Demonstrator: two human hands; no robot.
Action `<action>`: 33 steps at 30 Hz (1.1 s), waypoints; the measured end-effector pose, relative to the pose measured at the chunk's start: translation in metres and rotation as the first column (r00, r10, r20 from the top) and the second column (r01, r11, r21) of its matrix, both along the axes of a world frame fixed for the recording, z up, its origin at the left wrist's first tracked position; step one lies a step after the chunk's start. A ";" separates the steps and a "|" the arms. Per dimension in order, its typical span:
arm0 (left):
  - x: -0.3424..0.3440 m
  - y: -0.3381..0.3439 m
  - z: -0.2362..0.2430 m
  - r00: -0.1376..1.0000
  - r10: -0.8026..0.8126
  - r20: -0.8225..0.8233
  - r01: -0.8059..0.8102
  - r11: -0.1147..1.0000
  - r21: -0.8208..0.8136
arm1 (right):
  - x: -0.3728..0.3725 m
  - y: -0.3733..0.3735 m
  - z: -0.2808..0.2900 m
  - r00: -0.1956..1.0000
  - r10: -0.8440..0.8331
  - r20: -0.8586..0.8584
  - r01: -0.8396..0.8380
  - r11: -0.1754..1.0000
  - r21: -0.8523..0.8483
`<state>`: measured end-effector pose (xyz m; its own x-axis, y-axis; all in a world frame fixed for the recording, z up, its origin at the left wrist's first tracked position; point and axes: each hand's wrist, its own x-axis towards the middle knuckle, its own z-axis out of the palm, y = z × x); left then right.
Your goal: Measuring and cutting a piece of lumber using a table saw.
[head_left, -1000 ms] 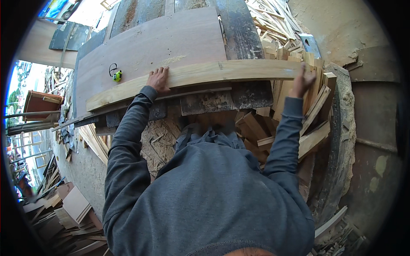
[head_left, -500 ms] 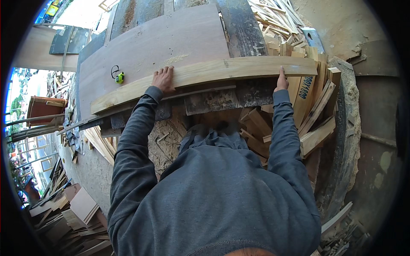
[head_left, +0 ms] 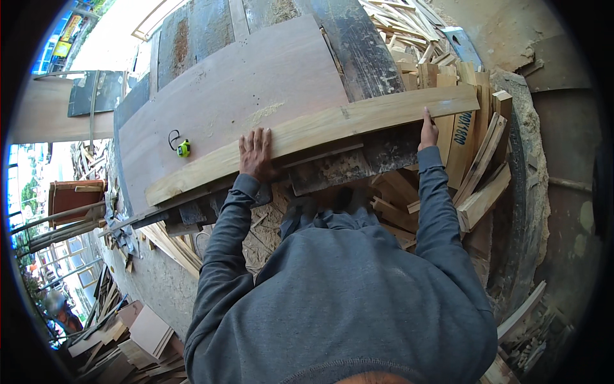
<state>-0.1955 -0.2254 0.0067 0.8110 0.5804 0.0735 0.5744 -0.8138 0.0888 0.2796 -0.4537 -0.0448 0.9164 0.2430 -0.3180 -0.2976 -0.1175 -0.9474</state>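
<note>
Plank (head_left: 332, 125) unmoved; right hand (head_left: 427, 133) has slid inward along it.

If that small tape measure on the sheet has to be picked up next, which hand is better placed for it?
Probably the left. The left hand lies flat on the long plank, close to the tape measure on the plywood sheet. The right hand touches the plank's far right end.

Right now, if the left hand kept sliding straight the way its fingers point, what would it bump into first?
Probably nothing at first: the left hand lies flat on the long pale plank, fingers pointing across it toward the wide brown board beyond. The tape measure sits off to its left.
</note>
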 end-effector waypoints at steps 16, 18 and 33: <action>0.052 0.117 0.009 1.000 -0.002 -0.015 0.003 0.999 0.042 | 0.045 0.125 -0.012 0.977 -0.025 0.210 0.064 0.981 -0.184; 0.047 0.119 0.006 1.000 0.006 -0.008 -0.005 0.998 0.066 | 0.036 0.134 -0.012 0.958 0.020 0.287 0.077 0.943 -0.323; 0.054 0.120 -0.011 0.994 0.111 0.004 -0.110 0.988 0.112 | 0.023 0.138 -0.021 0.911 0.033 0.412 0.188 0.854 -0.485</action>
